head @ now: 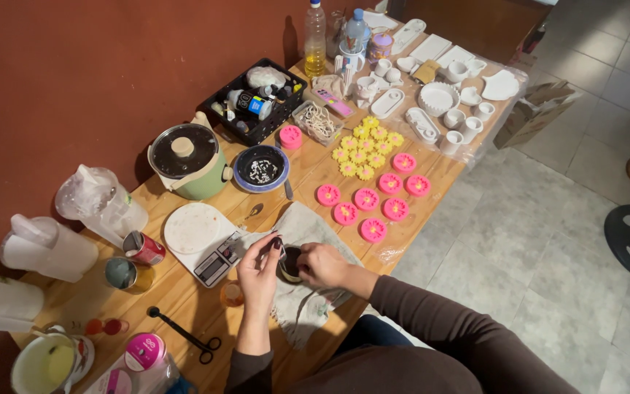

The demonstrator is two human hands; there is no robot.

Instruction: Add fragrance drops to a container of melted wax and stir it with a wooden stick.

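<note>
On the wooden table, a small dark round cup sits on a grey cloth; the right hand grips its rim, while left hand fingers pinch a thin stick above it, beside a white digital scale

Tabletop: light brown wood grain. Pink round moulds with yellow centres; flower pieces yellow. Pot pale green, dark lid with cream knob. Bowl blue-rimmed, black inside with white flecks. Crate black. Cloth grey-beige. Small dishes white. Scissors black. Wall reddish brown. Sleeves dark brown.
</note>
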